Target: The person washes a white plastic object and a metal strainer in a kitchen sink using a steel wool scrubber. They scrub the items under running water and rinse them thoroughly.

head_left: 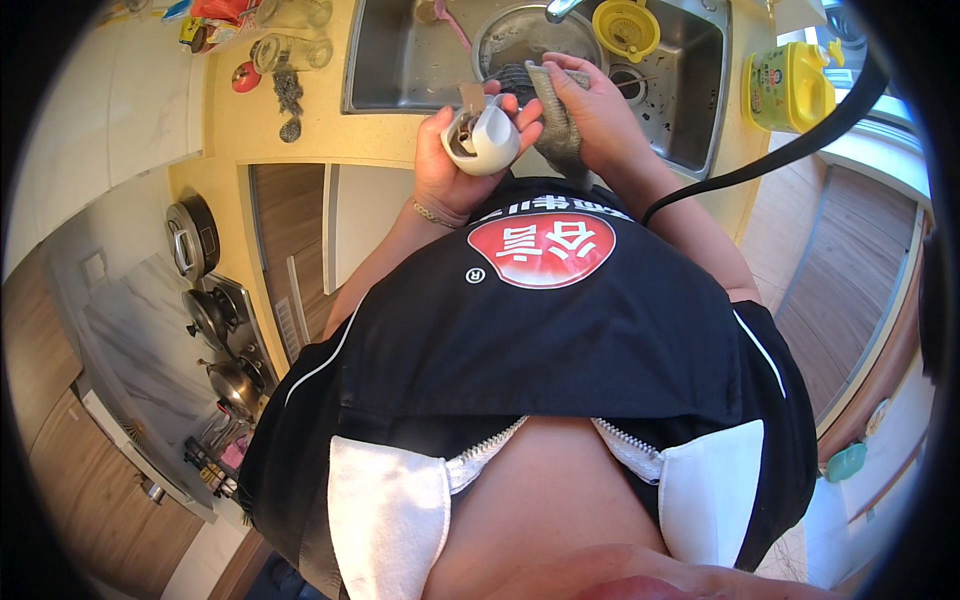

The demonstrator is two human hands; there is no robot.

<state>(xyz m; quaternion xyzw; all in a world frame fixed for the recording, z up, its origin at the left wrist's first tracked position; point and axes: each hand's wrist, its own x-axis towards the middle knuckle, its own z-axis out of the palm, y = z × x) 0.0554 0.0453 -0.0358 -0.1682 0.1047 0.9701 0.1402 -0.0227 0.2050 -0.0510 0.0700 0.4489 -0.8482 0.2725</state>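
My left hand [437, 182] is palm up in front of the sink, fingers curled round a small white rounded plastic part [486, 150]. This part has a hollow with brownish bits inside, and a flat tan piece stands up from it; its exact kind does not show. My right hand [608, 122] pinches a grey cloth [560, 130] between thumb and fingers, just right of the white part. The cloth hangs down toward my apron. Behind my hands, a round metal basin [490, 40] sits in the steel sink [395, 75].
A yellow strainer basket [640, 42] sits at the sink's back right. Right of the sink stands a yellow pump jug [790, 90]. Glass jars [290, 52] and a dark scrubber [287, 92] lie on the left counter. Pots [235, 388] stand farther left. A black strap [770, 155] crosses at right.
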